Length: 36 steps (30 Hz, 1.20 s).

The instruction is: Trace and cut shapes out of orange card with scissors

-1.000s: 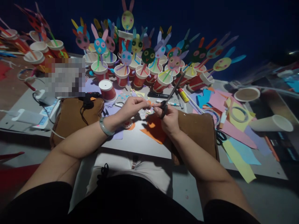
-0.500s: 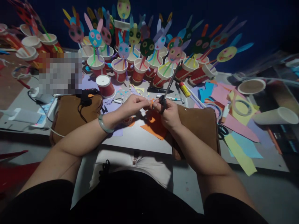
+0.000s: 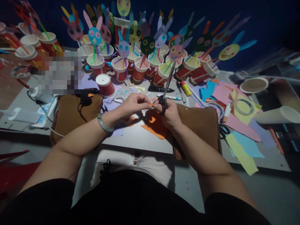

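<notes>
Between the fingertips of my left hand (image 3: 136, 104) is a tiny piece of orange paper (image 3: 151, 105), pinched closed. My right hand (image 3: 171, 114) is closed around the black handles of a pair of scissors (image 3: 168, 84), whose blades point up and away from me. Its thumb and fingertip also meet the orange piece. Beneath my hands lies a larger orange paper sheet (image 3: 156, 128) with a cut-out in it. An upside-down red paper cup (image 3: 106, 87) stands beyond my left hand.
Red paper cups with rabbit-faced paper figures (image 3: 123, 49) crowd the back. Brown cushions (image 3: 199, 128) lie under both forearms. Markers (image 3: 161, 89), coloured paper (image 3: 241, 156), a tape roll (image 3: 244, 107) and another pair of scissors (image 3: 224, 131) are to the right. Cables and a power strip (image 3: 44, 114) are left.
My left fingertips have shifted slightly, and the orange piece between my hands shows a little differently. The scissors tilt slightly more to the left. The view has moved only a little.
</notes>
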Motion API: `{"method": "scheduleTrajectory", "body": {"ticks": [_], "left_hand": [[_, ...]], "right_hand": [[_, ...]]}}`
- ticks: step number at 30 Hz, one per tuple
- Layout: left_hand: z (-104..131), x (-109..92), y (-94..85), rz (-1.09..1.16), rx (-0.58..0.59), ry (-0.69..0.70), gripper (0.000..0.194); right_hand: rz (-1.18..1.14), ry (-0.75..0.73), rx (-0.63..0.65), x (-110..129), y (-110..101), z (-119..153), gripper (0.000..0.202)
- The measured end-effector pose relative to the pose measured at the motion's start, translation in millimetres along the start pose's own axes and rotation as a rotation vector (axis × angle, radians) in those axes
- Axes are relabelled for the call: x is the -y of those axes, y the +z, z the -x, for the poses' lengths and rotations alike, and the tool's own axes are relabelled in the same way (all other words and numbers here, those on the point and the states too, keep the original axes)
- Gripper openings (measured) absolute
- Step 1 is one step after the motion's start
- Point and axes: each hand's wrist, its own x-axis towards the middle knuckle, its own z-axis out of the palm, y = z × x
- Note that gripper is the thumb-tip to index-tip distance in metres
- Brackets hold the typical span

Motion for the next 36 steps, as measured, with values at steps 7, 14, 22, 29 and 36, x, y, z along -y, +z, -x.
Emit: {"method": "scheduleTrajectory", "body": {"ticks": [7,14,22,29,36], "left_hand": [[2.3,-5.3,1.4,0.039,0.004,-0.065,0.012],[-1.5,-3.0,-0.6,0.014,-0.143,-0.001,0.014],[-1.8,5.7,0.8,-0.017,-0.125,0.118,0.020],[-0.9,3.9,2.8,-0.040,-0.108,0.090,0.026],[-2.8,4.0,2.2,-0.036,-0.138,0.099,0.021]], "right_hand": [[-0.042,-0.030,-0.035,-1.4,-0.6,-1.3,0.033],[0.025,-0.089,-0.051,-2.8,-1.0,-0.6,0.030],[0.010,-0.074,-0.112,-1.1,1.6,0.7,0.031],[0.034,-0.090,-0.077,2.3,2.0,1.6,0.032],[0.061,-0.066,-0.041,0.8,0.6,2.1,0.037]]}}
